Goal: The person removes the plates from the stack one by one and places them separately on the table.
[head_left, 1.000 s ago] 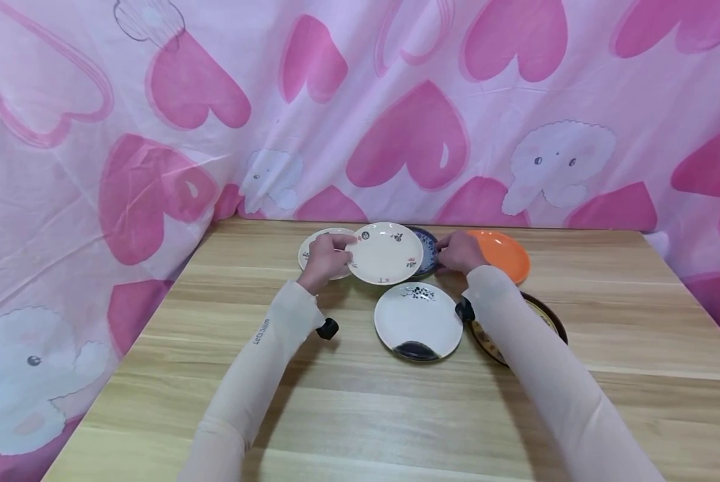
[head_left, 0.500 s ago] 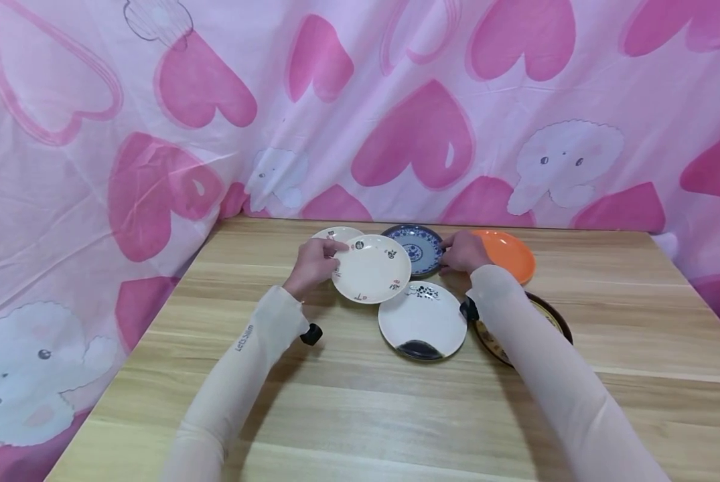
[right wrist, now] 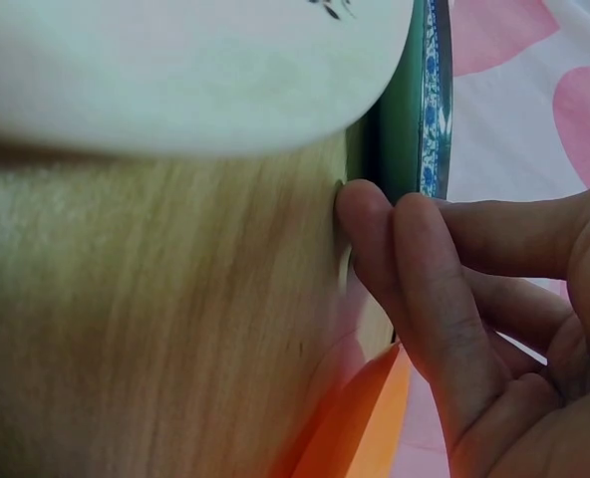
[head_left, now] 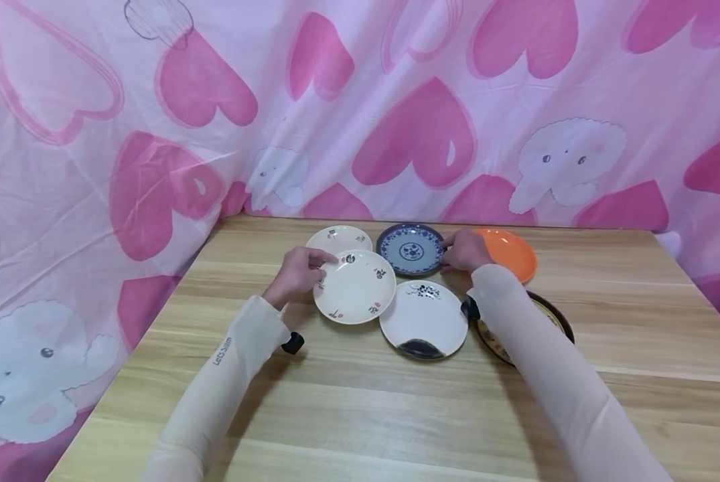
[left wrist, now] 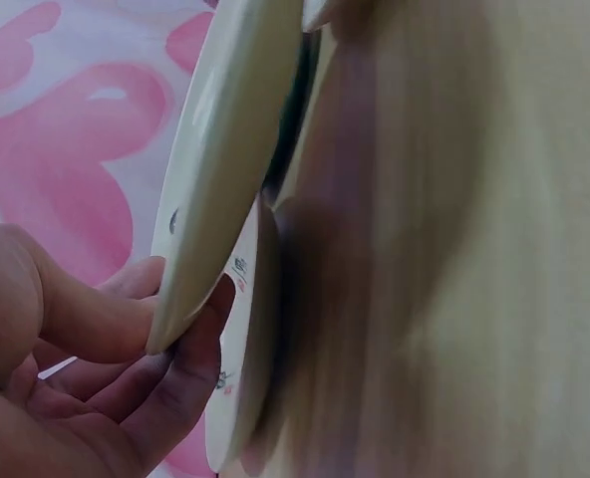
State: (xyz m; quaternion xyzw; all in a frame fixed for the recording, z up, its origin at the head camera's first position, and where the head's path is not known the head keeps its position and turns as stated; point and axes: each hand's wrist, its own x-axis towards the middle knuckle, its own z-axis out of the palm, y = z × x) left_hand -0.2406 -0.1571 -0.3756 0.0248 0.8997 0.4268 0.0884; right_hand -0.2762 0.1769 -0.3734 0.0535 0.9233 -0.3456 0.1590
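Note:
My left hand (head_left: 296, 271) pinches the left rim of a cream plate (head_left: 355, 288) with small dark and red motifs. In the left wrist view this plate (left wrist: 220, 149) is raised above a similar white plate (left wrist: 243, 339), the thumb on one face and fingers on the other. That second white plate (head_left: 338, 236) lies behind, partly covered. My right hand (head_left: 465, 251) holds the right rim of a blue patterned plate (head_left: 410, 249) at the back; the right wrist view has the fingertips at the blue plate's edge (right wrist: 430, 129).
A white plate with a black patch (head_left: 422, 318) lies in front of the blue one. An orange plate (head_left: 510, 254) sits at the back right. My right forearm partly hides a brown-rimmed plate (head_left: 561, 321). Pink heart-printed cloth (head_left: 416, 134) hangs behind the wooden table (head_left: 360, 415).
My left hand has brought the cream plate left and toward me, uncovering the blue plate and more of the white plate behind. My right hand stays at the blue plate's rim.

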